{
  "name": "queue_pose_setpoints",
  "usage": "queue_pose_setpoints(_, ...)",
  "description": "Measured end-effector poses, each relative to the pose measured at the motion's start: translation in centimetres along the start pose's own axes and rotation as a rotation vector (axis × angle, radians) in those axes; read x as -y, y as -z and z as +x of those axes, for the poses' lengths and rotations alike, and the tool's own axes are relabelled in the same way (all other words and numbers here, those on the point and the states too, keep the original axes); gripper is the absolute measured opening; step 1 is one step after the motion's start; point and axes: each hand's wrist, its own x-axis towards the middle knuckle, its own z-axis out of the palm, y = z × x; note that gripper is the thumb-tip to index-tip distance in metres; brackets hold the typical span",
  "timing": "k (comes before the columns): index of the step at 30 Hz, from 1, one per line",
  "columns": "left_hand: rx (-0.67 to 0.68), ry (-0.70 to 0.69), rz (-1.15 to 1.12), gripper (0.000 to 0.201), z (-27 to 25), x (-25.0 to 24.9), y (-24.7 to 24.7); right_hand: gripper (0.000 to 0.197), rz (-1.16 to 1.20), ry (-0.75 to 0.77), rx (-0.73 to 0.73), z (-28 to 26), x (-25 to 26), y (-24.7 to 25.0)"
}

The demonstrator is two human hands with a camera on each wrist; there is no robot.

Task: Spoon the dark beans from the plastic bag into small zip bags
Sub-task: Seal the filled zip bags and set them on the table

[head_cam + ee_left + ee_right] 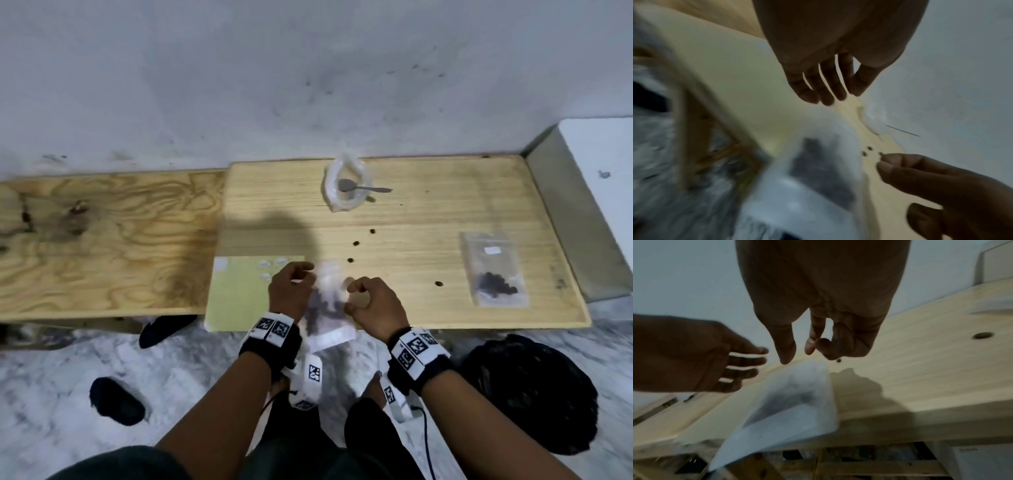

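Note:
A small zip bag [327, 301] with dark beans in it lies blurred and tilted over the table's front edge, between my hands. My left hand [294, 284] hovers just left of it with relaxed fingers [824, 84] that hold nothing. My right hand [370, 298] hovers just right of it, its fingers [813, 340] loosely curled and empty. The same zip bag [789, 402] shows below both hands in the right wrist view. At the back, the crumpled plastic bag [346, 186] lies with a metal spoon [363, 187] resting in it. Another zip bag with beans [493, 270] lies flat at the right.
Several loose beans [356, 243] dot the wooden table [445, 205]. A pale green sheet [236, 294] with small stickers lies at the left front. A second wooden board [102, 240] adjoins on the left. On the floor are a black bundle [527, 394] and dark footwear [116, 401].

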Motion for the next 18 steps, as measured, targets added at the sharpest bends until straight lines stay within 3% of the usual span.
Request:
queue_pose_setpoints(3,-0.056,0.044,0.105,0.013,-0.2,3.1,4.0,0.038,-0.089,-0.050,0.007,0.0,1.0,-2.3)
queue_pose_setpoints(6,0.075,0.131,0.116,0.015,-0.3,4.9,5.2,0.042,-0.132,-0.092,-0.003,0.3,1.4,-3.7)
queue_pose_setpoints(12,0.219,0.247,-0.067,0.015,-0.3,5.9,4.5,0.043,-0.148,-0.135,-0.017,0.8,1.7,-4.8)
queue_pose_setpoints(18,0.181,0.324,-0.241,0.015,0.5,5.8,4.3,0.032,0.012,-0.125,-0.117,1.0,2.1,-4.7)
